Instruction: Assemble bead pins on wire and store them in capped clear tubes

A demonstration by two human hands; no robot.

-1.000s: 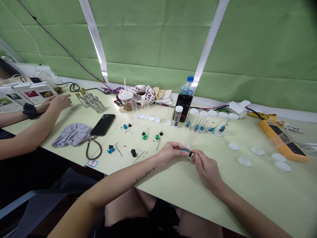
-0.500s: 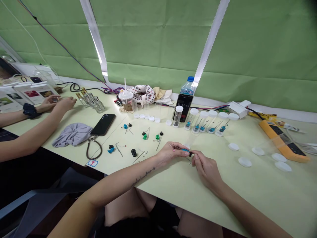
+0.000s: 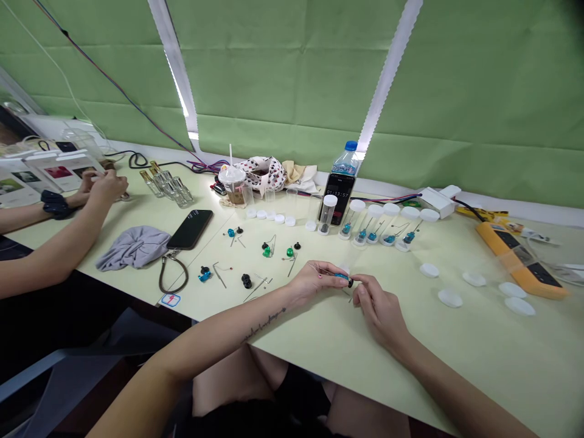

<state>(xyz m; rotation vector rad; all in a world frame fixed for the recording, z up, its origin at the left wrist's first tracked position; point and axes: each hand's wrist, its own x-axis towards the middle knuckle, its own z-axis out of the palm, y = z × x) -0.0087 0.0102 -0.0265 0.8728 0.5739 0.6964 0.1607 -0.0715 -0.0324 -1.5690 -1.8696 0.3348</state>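
My left hand (image 3: 316,281) is closed around a small blue plastic part (image 3: 341,276) with a thin metal wire sticking out below it. A round black knob (image 3: 350,282) sits at the right end of that part. The fingertips of my right hand (image 3: 381,311) are bent together at this knob, the index finger touching it; the thumb's contact is partly hidden. To the left on the table lie another blue part (image 3: 205,275), a green part (image 3: 290,251), a black part (image 3: 246,281) and several bent metal wires. Capped clear tubes (image 3: 364,228) with blue parts inside stand behind my hands.
White caps (image 3: 450,298) lie on the right, near an orange power strip (image 3: 520,258). A phone showing a timer (image 3: 338,193) leans against a water bottle (image 3: 345,163). A drink cup (image 3: 233,185) stands further back. At left, a co-worker's hands (image 3: 103,185) are near glass bottles (image 3: 171,185).
My right index finger has straightened slightly against the black knob, which has turned a little. My left hand stays in place. The co-worker's hands have shifted slightly left.
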